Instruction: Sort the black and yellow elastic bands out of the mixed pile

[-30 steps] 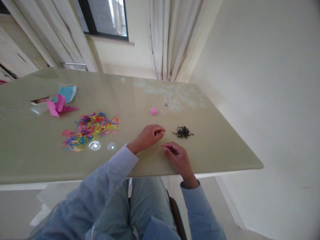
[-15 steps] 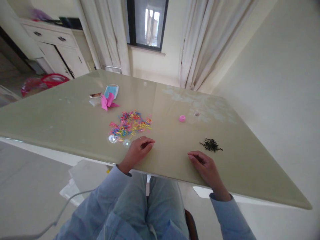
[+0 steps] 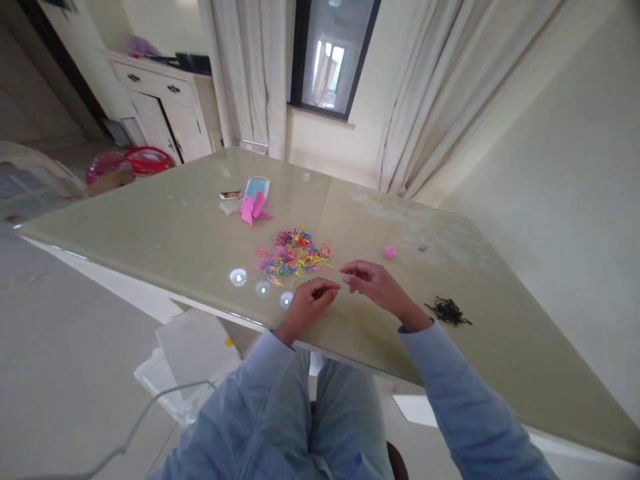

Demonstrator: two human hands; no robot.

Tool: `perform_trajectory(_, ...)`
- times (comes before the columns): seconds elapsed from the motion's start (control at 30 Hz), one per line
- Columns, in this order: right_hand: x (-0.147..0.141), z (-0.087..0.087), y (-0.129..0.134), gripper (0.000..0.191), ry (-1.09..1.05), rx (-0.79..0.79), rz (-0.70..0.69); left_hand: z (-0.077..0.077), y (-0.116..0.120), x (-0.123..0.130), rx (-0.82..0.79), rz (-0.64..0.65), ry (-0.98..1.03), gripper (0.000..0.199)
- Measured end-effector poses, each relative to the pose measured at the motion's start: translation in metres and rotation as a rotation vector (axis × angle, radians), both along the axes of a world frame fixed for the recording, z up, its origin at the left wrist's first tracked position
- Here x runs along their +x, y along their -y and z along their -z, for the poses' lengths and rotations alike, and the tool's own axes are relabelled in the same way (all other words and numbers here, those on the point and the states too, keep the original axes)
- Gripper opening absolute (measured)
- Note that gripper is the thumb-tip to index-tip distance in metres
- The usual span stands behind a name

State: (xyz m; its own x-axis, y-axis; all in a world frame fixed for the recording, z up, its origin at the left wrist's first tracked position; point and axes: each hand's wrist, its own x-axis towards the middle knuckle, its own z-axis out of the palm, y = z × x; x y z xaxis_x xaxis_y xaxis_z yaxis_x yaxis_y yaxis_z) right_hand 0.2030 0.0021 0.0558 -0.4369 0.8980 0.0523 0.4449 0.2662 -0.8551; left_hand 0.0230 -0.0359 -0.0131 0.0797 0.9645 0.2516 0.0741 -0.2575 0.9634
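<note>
Left hand (image 3: 311,305): fingers curled to thumb; cannot tell whether grasping.
Right hand (image 3: 377,285): fingertips near the left's, apart; grasp cannot be told.
Bright heap (image 3: 294,255): just beyond left hand.
Black heap (image 3: 449,311): right of right hand, tabletop (image 3: 419,283) between.
Pink piece (image 3: 389,253): beyond right hand.
Near edge (image 3: 240,317): under both sleeves (image 3: 457,383).

The left hand (image 3: 310,305) and right hand (image 3: 379,288) nearly meet, fingers (image 3: 361,267) curled inward.
</note>
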Motion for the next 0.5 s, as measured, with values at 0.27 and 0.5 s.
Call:
perform_trajectory(0.27,-0.088,0.0,-0.093,0.017,0.296,0.33,-0.128,-0.001,0.002,0.001,0.01,0.067,-0.041,0.02)
perform_trajectory(0.5,-0.128,0.014,-0.123,0.023,0.531,0.482,-0.231,-0.006,0.005,0.001,0.019,0.054,-0.106,0.022)
